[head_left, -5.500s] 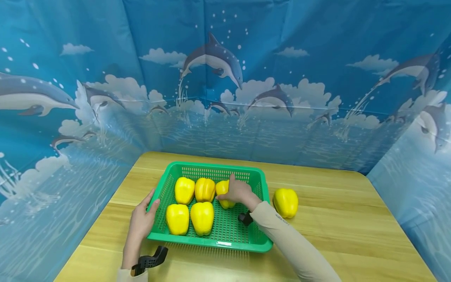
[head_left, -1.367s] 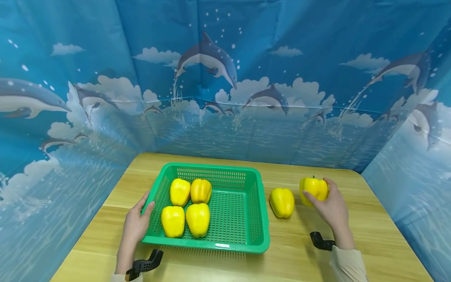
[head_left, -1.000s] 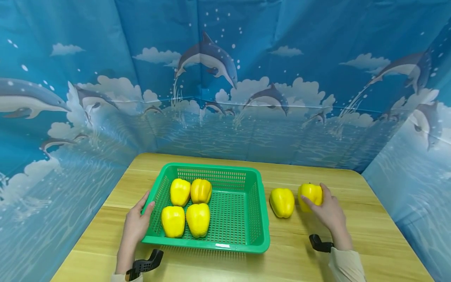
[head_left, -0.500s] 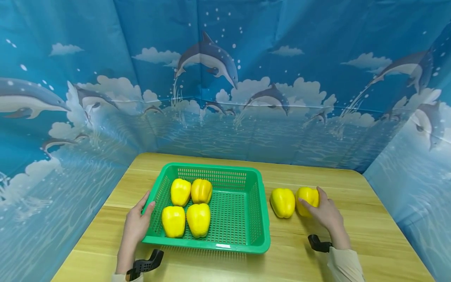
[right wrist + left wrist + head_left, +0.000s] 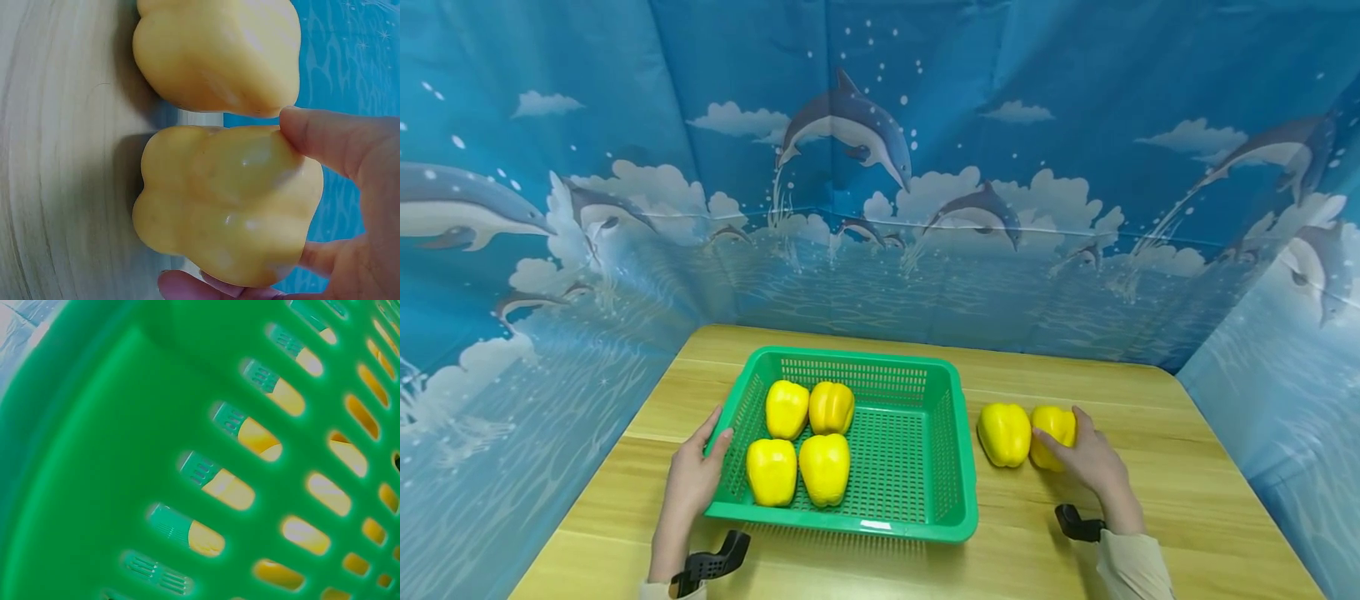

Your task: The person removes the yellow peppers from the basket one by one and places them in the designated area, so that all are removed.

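My left hand (image 5: 694, 477) holds the left rim of a green plastic basket (image 5: 964, 450), thumb over the edge. The basket's slotted wall (image 5: 94, 462) fills the left wrist view, yellow showing through the slots. Several yellow bell peppers, such as this front one (image 5: 825, 471), lie in its left half. Right of the basket, my right hand (image 5: 1093, 458) grips another yellow bell pepper (image 5: 1052, 429) between thumb and fingers. In the right wrist view this bell pepper (image 5: 225, 200) lies on its side close to the table, near a second loose bell pepper (image 5: 219, 56).
The second loose pepper (image 5: 1004, 435) lies between the basket and the held one. All stand on a wooden table (image 5: 1150, 433) with rounded far corners. A blue dolphin-print curtain (image 5: 880, 275) encloses the back and sides.
My right hand has taken a bell pepper out of the basket, carried it right and lowered it beside the loose pepper. The left hand has kept its hold on the rim.
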A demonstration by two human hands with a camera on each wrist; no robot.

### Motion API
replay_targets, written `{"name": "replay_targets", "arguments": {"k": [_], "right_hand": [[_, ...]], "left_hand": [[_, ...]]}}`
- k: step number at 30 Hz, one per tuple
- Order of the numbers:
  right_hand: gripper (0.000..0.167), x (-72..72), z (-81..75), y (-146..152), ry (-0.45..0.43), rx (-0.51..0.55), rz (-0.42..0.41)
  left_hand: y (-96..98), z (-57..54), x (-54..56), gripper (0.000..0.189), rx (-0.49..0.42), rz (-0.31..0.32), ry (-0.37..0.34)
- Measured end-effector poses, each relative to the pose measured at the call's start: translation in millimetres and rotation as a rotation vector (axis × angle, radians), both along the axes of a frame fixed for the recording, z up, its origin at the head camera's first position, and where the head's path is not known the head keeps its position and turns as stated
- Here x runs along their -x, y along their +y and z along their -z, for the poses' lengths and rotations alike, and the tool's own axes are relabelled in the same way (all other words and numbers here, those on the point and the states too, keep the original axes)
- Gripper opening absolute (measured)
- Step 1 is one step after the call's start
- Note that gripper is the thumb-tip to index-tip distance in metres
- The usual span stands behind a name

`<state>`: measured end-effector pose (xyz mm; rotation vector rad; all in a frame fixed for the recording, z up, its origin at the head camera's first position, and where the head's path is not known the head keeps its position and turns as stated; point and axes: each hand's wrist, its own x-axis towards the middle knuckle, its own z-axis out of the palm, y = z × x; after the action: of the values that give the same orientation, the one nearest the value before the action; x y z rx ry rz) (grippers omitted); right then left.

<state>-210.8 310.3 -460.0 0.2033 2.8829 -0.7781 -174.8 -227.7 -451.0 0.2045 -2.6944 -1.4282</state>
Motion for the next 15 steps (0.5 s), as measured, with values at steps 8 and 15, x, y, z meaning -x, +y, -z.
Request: {"name": "replay_targets", "arguments": {"k": [8,15], "right_hand": [[0.106,0.2,-0.2,-1.1,-0.014,-0.004,0.004],[0.105,1.9,0.3,0.2,-0.013,-0.007,-0.006]], "left_hand": [[1.2,-1.7,-2.5,0.057,0.004,0.001,0.009],[1.5,-2.7,-2.6,0.058,0.003,0.001,0.005]]}}
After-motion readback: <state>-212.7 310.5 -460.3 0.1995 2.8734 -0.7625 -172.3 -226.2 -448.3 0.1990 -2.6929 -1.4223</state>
